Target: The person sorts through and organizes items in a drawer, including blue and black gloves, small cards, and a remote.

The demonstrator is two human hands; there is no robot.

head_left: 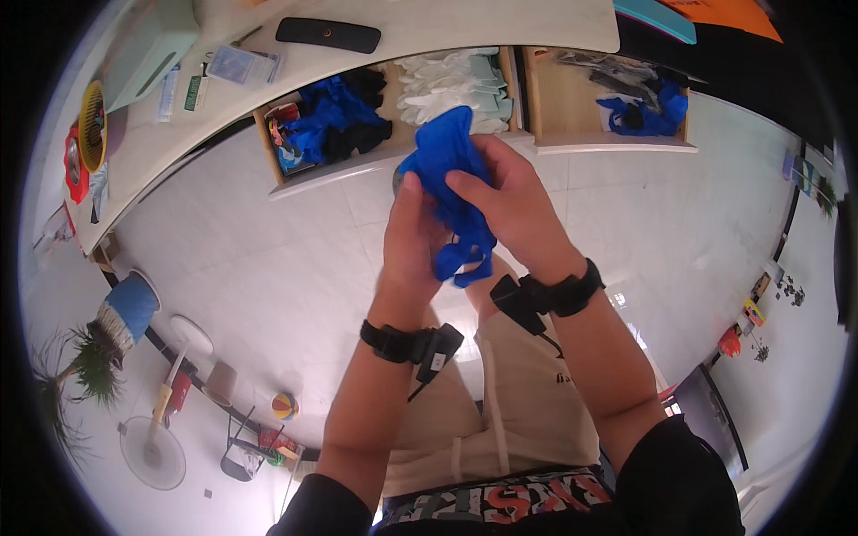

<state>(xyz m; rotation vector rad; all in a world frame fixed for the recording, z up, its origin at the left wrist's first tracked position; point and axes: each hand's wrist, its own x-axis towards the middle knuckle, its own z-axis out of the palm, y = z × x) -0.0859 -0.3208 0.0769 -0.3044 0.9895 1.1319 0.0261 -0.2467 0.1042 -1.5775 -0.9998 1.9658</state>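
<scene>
Above my lap I hold a bright blue piece of folded cloth (451, 170) with strap-like loops hanging from its lower end. My left hand (416, 219) grips its left side, thumb pointing up. From the right, my right hand (514, 201) pinches the cloth, its thumb lying across the front. The fingers behind the cloth are partly hidden. Just beyond is an open drawer (335, 171) with blue and black cloth items (335, 112) on the left and a pile of white gloves (451, 85) on the right.
A second open drawer (572, 107) at the right holds grey and blue cloth. On the pale tabletop (357, 18) lie a dark oblong case (328, 35) and a clear card box (241, 65). At left stand a potted plant (130, 308) and a fan (154, 453).
</scene>
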